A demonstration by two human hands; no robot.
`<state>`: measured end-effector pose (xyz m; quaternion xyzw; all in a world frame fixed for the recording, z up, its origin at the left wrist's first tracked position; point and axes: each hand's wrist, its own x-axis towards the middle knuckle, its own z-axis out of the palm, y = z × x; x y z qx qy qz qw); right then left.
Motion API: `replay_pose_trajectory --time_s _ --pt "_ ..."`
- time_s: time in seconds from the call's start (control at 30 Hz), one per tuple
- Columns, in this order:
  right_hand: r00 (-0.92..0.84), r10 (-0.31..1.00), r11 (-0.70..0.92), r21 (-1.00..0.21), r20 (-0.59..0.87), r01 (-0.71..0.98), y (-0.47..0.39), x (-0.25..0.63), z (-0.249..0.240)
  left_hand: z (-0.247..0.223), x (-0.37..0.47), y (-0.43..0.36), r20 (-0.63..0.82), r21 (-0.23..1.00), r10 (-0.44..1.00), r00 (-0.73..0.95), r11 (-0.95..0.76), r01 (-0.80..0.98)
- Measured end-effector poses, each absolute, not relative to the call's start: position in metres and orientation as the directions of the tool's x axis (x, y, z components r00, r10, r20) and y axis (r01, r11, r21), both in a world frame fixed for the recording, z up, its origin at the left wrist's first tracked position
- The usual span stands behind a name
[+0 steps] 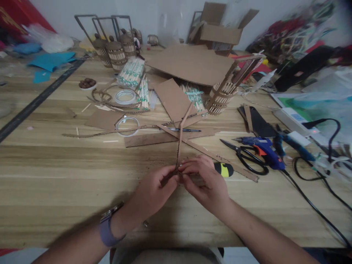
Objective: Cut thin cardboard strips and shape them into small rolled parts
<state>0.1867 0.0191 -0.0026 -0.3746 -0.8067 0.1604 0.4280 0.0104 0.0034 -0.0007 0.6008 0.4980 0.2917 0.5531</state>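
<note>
A narrow cardboard strip (179,146) rises away from me, its near end pinched between the fingers of both hands. My left hand (158,183) closes on that end from the left, thumb against fingertips. From the other side my right hand (205,179) grips it too, fingers bent and pressed together. The gripped end itself is mostly hidden by the fingertips. Just beyond my right hand lies a black and yellow handle (224,169), partly covered by the hand. Past the strip, a pen (183,129) rests on flat cardboard pieces (151,138).
Scissors (247,157) and a blue glue gun (261,146) with its cable lie to the right. Tape rolls (125,96), bundled wooden sticks (132,72) and a bowl of brown beads (88,84) stand farther back. Stick-covered lanterns (117,55) and a cardboard box (220,33) line the wall.
</note>
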Motion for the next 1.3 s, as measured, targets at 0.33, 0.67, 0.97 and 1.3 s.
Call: replay_pose_trajectory --time_s 0.33,0.67,0.97,1.3 --pt "-0.377 0.704 0.707 -0.548 0.601 0.447 0.017 0.183 -0.002 0.003 0.008 0.015 -0.385 0.917 0.876 0.291 0.400 0.007" --pt "-0.389 0.674 0.731 -0.493 0.628 0.472 0.012 0.179 -0.002 0.007 0.008 0.017 -0.453 0.865 0.839 0.301 0.496 -0.080" --pt "-0.442 0.651 0.748 -0.425 0.617 0.510 0.007 0.177 -0.005 0.008 0.008 0.014 -0.444 0.865 0.847 0.292 0.490 -0.108" --pt "-0.404 0.665 0.732 -0.439 0.628 0.521 0.009 0.179 -0.005 0.007 0.008 0.016 -0.456 0.870 0.835 0.308 0.491 -0.044"
